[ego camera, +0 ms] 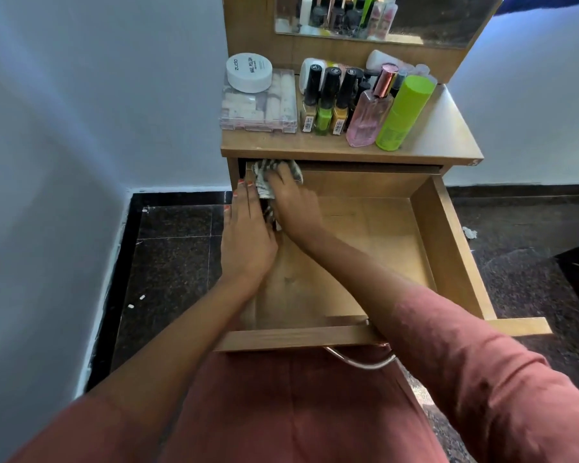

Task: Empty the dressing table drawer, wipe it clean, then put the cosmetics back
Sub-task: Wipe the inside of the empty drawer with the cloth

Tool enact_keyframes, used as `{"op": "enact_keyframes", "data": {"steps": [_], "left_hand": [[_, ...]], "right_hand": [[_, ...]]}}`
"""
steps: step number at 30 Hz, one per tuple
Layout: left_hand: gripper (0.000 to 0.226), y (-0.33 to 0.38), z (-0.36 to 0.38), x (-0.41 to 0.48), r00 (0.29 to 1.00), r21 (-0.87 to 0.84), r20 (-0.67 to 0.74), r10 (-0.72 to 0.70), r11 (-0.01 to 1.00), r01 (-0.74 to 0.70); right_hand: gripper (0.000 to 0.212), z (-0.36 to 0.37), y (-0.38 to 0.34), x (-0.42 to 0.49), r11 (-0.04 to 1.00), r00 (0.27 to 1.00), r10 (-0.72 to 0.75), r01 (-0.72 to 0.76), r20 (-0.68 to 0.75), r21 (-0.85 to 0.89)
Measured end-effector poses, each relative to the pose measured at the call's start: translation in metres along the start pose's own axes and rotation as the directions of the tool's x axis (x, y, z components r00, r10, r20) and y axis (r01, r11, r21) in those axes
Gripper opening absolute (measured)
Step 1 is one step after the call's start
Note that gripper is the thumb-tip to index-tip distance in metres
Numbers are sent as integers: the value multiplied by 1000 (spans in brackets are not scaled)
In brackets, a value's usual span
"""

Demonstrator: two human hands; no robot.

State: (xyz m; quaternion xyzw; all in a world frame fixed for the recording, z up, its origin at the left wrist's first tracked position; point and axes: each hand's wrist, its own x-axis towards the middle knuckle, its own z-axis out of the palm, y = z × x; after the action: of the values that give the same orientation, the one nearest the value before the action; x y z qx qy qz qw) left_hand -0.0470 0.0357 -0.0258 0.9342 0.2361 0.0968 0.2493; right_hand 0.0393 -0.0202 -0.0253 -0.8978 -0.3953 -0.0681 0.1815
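Our left hand (248, 235) lay with fingers straight along the left wall of the drawer (365, 259), probably to steady it. Just beside it, our right hand (293, 208) pressed the striped cloth (263, 188) flat into the back left corner to wipe there. The drawer stood empty, pulled lengthwise toward us. The cosmetics (331, 105) waited upright on the desk (448, 135).

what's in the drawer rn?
A striped cloth, pressed into the far-left corner by the right hand; left hand on the left wall. Nothing else visible. The drawer floor beneath them is hidden.
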Motion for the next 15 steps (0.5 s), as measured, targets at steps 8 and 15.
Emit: {"op": "enact_keyframes", "data": {"steps": [8,15], "left_hand": [[62,0,1,0,1000,31,-18,12,999,-11],[59,0,3,-1,1000,58,-18,9,998,-8]], "right_hand": [[19,7,1,0,937,990,-84,116,110,-330],[22,12,-7,1,865,980,-13,110,198,-490]]}}
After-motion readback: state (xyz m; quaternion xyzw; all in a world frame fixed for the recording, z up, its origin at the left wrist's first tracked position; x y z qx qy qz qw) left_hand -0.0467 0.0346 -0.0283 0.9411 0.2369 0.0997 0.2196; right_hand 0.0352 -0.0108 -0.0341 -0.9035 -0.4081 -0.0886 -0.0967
